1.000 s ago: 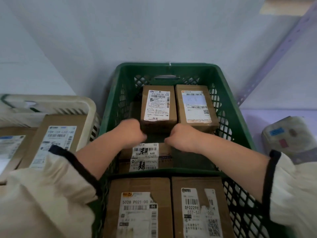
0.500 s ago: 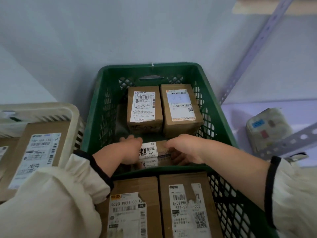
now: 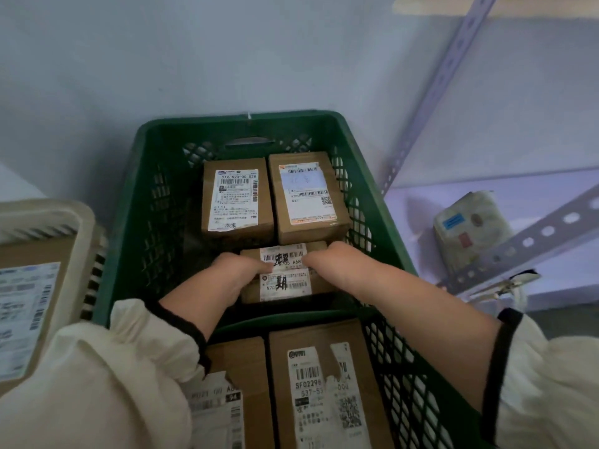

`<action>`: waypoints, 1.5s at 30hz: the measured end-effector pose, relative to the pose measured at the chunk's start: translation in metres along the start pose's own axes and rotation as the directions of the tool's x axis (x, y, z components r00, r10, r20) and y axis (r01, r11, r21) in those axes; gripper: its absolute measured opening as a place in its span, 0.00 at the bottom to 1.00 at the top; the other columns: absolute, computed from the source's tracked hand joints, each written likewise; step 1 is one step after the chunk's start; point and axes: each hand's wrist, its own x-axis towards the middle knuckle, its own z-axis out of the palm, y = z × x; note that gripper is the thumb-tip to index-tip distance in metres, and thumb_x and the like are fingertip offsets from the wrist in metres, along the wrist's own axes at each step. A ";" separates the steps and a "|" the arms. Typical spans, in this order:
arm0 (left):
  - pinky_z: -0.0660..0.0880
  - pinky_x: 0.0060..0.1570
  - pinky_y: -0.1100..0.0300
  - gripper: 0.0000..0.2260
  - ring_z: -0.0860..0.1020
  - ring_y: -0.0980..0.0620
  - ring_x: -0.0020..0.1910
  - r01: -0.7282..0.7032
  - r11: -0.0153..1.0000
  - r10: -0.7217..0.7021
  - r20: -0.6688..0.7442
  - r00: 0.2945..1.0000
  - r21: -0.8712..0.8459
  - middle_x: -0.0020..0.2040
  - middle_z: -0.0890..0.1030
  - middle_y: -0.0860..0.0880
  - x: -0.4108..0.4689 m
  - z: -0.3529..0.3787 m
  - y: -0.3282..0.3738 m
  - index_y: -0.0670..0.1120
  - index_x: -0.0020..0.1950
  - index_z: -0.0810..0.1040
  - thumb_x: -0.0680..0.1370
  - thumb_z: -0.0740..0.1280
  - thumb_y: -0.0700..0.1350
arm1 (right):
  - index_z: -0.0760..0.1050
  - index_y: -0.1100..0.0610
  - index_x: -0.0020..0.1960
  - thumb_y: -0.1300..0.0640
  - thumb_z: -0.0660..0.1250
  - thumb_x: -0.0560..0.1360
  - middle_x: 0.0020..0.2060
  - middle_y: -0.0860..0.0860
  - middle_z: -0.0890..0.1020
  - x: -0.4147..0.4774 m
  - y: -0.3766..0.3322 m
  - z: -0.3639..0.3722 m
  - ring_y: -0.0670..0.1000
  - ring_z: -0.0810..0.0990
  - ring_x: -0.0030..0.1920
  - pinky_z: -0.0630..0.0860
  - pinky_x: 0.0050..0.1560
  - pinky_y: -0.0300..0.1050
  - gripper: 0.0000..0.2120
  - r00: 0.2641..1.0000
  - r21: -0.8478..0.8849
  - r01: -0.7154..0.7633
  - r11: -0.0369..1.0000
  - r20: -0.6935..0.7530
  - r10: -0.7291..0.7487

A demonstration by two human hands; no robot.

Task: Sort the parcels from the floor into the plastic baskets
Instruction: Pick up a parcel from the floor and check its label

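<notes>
A green plastic basket (image 3: 291, 118) stands against the wall. Two brown parcels lie side by side at its back, the left parcel (image 3: 236, 199) and the right parcel (image 3: 308, 196), labels up. In front of them sits a small brown parcel (image 3: 287, 273) with scribbled white labels. My left hand (image 3: 240, 275) grips its left end, thumb on top. My right hand (image 3: 334, 260) grips its right end. The fingers of both hands are hidden behind the parcel.
Nearer to me, two larger labelled parcels, one on the right (image 3: 324, 384) and one on the left (image 3: 240, 361), fill a second green basket section. A beige basket (image 3: 48, 212) at the left holds a big parcel (image 3: 29, 312). A wrapped packet (image 3: 470, 222) lies on a slotted metal shelf (image 3: 437, 82) at the right.
Both hands have dropped from fists above the basket's middle down onto the small parcel and taken hold of its ends. The view has shifted left and downward.
</notes>
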 end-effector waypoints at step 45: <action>0.54 0.72 0.46 0.36 0.40 0.49 0.76 -0.293 0.490 0.386 0.097 0.917 0.821 0.78 0.43 0.55 -0.194 -0.034 -0.172 0.53 0.77 0.52 0.75 0.68 0.51 | 0.66 0.60 0.71 0.55 0.58 0.78 0.74 0.55 0.61 -0.157 0.118 0.074 0.56 0.55 0.74 0.51 0.74 0.46 0.22 0.940 -0.629 0.277 0.727 0.019 -0.341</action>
